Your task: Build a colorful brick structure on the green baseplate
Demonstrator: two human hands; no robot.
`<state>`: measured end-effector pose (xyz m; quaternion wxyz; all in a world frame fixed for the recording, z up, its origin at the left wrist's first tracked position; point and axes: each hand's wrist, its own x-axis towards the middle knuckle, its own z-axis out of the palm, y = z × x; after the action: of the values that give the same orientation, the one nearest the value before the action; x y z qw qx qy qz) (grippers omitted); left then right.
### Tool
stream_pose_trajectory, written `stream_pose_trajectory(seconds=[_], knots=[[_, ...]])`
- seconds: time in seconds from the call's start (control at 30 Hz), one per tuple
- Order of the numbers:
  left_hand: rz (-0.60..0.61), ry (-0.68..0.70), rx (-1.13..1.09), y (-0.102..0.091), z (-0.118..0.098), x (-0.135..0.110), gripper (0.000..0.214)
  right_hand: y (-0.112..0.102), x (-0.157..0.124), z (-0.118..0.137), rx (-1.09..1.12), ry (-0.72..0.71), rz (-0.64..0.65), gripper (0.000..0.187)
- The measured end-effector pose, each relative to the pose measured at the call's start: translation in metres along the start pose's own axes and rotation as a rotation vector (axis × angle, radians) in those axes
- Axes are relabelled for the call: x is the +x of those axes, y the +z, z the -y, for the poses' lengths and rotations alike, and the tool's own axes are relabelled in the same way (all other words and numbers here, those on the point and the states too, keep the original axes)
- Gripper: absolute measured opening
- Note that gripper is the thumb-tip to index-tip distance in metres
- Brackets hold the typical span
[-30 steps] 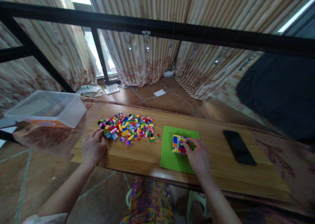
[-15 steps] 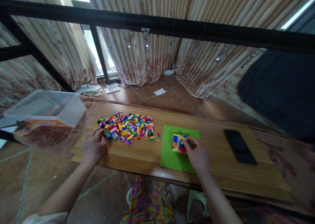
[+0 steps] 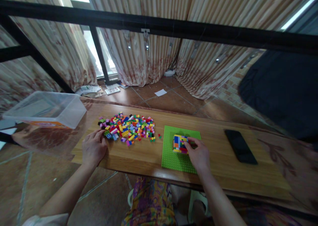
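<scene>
A small block-shaped build of multicoloured toy bricks (image 3: 177,144) stands on a green studded baseplate (image 3: 170,161). My right hand (image 3: 199,153) is at its right side, thumb and index finger closed against its top and edge. Whether a loose brick is between those fingertips is hidden. On the left, a heap of loose toy bricks (image 3: 134,128) in many colours is spread over the wooden board. My left hand (image 3: 94,148) rests at the heap's near left edge with its fingers bent together, touching the outer bricks; anything within them is too small to make out.
A clear plastic box (image 3: 74,110) with an orange label stands at the far left. To the right of the baseplate lies a black phone (image 3: 241,146). Small red and green bricks (image 3: 159,136) lie between heap and baseplate. A black metal bar (image 3: 159,19) crosses in front of striped curtains.
The view has shifted very slightly. Both hands stay in the same places, the right one on the brick build and the left one at the heap.
</scene>
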<state>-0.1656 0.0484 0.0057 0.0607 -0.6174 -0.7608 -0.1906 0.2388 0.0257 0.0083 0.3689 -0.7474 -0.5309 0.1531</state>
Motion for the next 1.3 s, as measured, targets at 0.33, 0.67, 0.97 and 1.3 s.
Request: stream_pose_trajectory(seconds=[0.33,0.67,0.97,1.3], knots=[[-0.023,0.034,0.019,0.003,0.004,0.0,0.039,0.003,-0.004,-0.003,0.115,0.01,-0.011,0.036],[-0.023,0.036,-0.005,0.005,0.006,0.0,0.039,0.008,-0.006,-0.014,0.25,0.052,0.017,0.044],[-0.004,0.026,0.013,0.002,0.003,0.0,0.038,0.011,-0.002,-0.012,0.195,0.061,-0.014,0.042],[0.004,-0.008,-0.036,0.002,0.002,0.0,0.039,0.011,0.001,-0.011,0.238,0.088,0.017,0.041]])
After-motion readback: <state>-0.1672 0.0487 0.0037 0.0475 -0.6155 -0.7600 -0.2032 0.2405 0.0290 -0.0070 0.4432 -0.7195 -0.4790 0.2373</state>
